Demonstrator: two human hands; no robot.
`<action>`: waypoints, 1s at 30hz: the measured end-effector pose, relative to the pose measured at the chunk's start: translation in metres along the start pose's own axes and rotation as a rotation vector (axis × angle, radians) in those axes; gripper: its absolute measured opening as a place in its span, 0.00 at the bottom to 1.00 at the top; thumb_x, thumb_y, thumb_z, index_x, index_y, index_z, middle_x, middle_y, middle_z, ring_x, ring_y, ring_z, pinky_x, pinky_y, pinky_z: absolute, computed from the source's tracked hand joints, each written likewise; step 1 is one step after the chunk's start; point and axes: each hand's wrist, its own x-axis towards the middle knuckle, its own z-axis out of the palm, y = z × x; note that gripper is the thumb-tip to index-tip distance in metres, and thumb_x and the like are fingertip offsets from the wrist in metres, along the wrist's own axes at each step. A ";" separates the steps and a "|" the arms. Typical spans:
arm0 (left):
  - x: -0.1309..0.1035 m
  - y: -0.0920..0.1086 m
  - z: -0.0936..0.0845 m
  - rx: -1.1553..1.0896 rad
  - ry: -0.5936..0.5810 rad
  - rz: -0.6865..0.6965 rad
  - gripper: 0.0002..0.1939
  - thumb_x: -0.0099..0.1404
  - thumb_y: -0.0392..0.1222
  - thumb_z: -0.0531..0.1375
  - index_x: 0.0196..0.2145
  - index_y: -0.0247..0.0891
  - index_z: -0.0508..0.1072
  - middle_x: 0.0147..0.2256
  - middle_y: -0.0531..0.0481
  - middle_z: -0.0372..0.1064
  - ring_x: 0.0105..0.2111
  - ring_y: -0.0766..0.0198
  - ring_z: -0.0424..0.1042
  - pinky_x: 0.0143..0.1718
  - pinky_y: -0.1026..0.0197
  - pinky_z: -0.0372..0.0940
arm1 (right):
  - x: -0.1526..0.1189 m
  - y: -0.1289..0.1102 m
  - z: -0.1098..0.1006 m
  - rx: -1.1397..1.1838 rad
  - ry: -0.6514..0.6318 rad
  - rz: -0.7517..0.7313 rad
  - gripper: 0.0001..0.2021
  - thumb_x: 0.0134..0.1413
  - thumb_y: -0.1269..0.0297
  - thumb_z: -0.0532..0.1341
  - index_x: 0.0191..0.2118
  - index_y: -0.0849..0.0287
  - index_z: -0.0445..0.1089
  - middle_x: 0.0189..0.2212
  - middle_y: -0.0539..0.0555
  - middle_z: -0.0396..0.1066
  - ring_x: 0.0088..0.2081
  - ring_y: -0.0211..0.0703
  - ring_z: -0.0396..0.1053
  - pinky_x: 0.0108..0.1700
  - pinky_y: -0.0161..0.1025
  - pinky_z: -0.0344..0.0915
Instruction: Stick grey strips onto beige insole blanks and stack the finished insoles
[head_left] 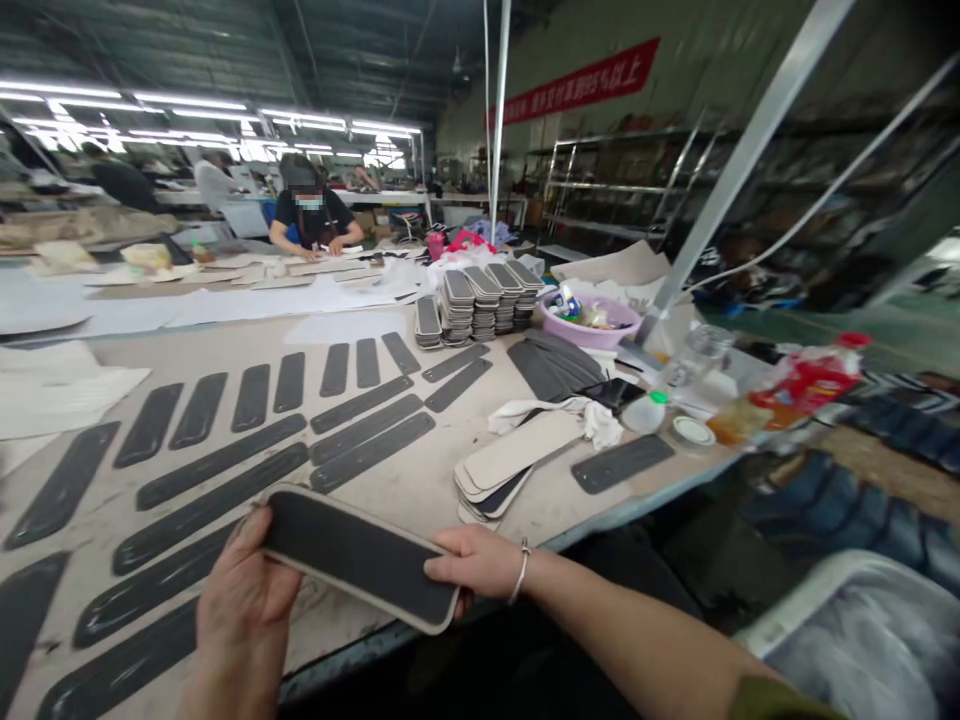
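1. Head view: the dark, pale-rimmed panel (360,555) is held over the near edge of the worktop (210,350).
2. The left hand (249,572) pinches one end in its grip, the right hand (480,562) the other.
3. It looks light, fairly stiff; best held by the rim.

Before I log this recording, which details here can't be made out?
Head view:
Held panel: underside, facing away from the camera.
Left hand and right hand: fingers partly hidden by the held panel.
Lower-left dark strip: outer part, cut off by the left edge.
Red banner: leftmost characters, too blurred to read.
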 end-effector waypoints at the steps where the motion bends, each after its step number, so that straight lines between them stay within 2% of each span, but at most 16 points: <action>1: 0.000 -0.001 0.000 0.018 -0.003 0.011 0.13 0.64 0.28 0.51 0.36 0.34 0.75 0.29 0.52 0.75 0.29 0.68 0.74 0.38 0.64 0.72 | -0.001 -0.002 -0.001 -0.037 0.023 -0.013 0.09 0.56 0.58 0.58 0.32 0.58 0.62 0.18 0.43 0.65 0.15 0.31 0.61 0.19 0.28 0.59; 4: -0.005 -0.003 0.003 0.049 -0.007 0.048 0.13 0.65 0.31 0.52 0.41 0.35 0.74 0.33 0.51 0.75 0.33 0.66 0.74 0.39 0.64 0.72 | -0.008 -0.008 -0.004 -0.199 0.105 -0.074 0.09 0.56 0.58 0.59 0.32 0.58 0.64 0.18 0.43 0.63 0.17 0.32 0.62 0.18 0.27 0.57; 8: -0.008 -0.004 0.008 0.025 -0.113 0.029 0.14 0.67 0.33 0.51 0.44 0.39 0.73 0.37 0.50 0.75 0.38 0.65 0.74 0.41 0.65 0.71 | -0.017 -0.015 -0.011 -0.330 0.198 -0.163 0.08 0.57 0.60 0.57 0.32 0.59 0.65 0.17 0.43 0.60 0.19 0.31 0.62 0.21 0.27 0.56; 12: 0.001 -0.010 0.005 0.067 -0.090 0.040 0.15 0.65 0.28 0.49 0.39 0.38 0.74 0.33 0.52 0.75 0.32 0.69 0.74 0.35 0.72 0.70 | -0.021 -0.018 -0.018 -0.372 0.260 -0.246 0.08 0.57 0.60 0.57 0.32 0.58 0.65 0.18 0.43 0.58 0.21 0.32 0.59 0.24 0.28 0.55; 15: 0.006 -0.015 0.001 0.097 -0.103 0.049 0.14 0.64 0.28 0.51 0.37 0.38 0.74 0.35 0.53 0.75 0.34 0.70 0.74 0.37 0.71 0.70 | -0.025 -0.025 -0.022 -0.434 0.312 -0.338 0.08 0.56 0.60 0.57 0.30 0.59 0.65 0.20 0.44 0.59 0.24 0.33 0.59 0.26 0.28 0.55; 17: 0.005 -0.017 0.001 0.123 -0.142 0.030 0.11 0.65 0.32 0.52 0.39 0.38 0.74 0.39 0.50 0.75 0.39 0.67 0.74 0.40 0.67 0.70 | -0.031 -0.032 -0.027 -0.483 0.351 -0.406 0.09 0.56 0.60 0.57 0.29 0.59 0.66 0.21 0.45 0.59 0.26 0.33 0.59 0.27 0.29 0.55; 19: 0.002 -0.016 0.002 0.152 -0.230 -0.029 0.12 0.66 0.43 0.54 0.42 0.39 0.73 0.46 0.45 0.72 0.45 0.60 0.72 0.46 0.59 0.69 | -0.041 -0.040 -0.038 -0.517 0.427 -0.443 0.10 0.58 0.59 0.55 0.32 0.60 0.67 0.22 0.45 0.60 0.25 0.33 0.59 0.28 0.29 0.56; 21: -0.001 -0.015 0.002 0.192 -0.302 -0.093 0.18 0.63 0.52 0.56 0.45 0.39 0.71 0.50 0.41 0.69 0.49 0.54 0.70 0.51 0.52 0.66 | -0.050 -0.049 -0.059 -0.562 0.623 -0.411 0.12 0.59 0.57 0.54 0.37 0.59 0.68 0.23 0.45 0.62 0.24 0.33 0.59 0.27 0.29 0.57; 23: -0.005 -0.013 0.002 0.240 -0.302 -0.121 0.19 0.61 0.52 0.58 0.46 0.39 0.71 0.50 0.41 0.69 0.50 0.53 0.69 0.52 0.51 0.65 | -0.057 -0.058 -0.089 -0.629 0.905 -0.314 0.14 0.60 0.54 0.52 0.40 0.57 0.68 0.23 0.45 0.63 0.23 0.33 0.61 0.27 0.29 0.58; 24: -0.006 -0.012 0.002 0.264 -0.286 -0.122 0.18 0.60 0.49 0.59 0.46 0.38 0.70 0.49 0.40 0.70 0.49 0.54 0.70 0.51 0.52 0.66 | -0.058 -0.062 -0.106 -0.646 1.004 -0.271 0.14 0.61 0.54 0.51 0.42 0.57 0.67 0.23 0.45 0.64 0.23 0.34 0.62 0.27 0.30 0.59; 27: -0.009 -0.013 0.001 0.313 -0.299 -0.120 0.19 0.56 0.44 0.63 0.44 0.35 0.70 0.46 0.39 0.72 0.46 0.54 0.72 0.45 0.58 0.69 | -0.052 -0.071 -0.159 -0.687 1.157 -0.143 0.16 0.64 0.55 0.47 0.41 0.60 0.66 0.22 0.46 0.64 0.21 0.34 0.63 0.26 0.31 0.60; 30: -0.012 -0.014 0.000 0.349 -0.375 -0.144 0.23 0.52 0.45 0.66 0.45 0.33 0.70 0.45 0.37 0.72 0.44 0.53 0.73 0.41 0.60 0.70 | -0.038 -0.072 -0.198 -0.758 1.228 0.022 0.14 0.65 0.58 0.51 0.39 0.63 0.67 0.26 0.49 0.67 0.24 0.35 0.65 0.30 0.34 0.64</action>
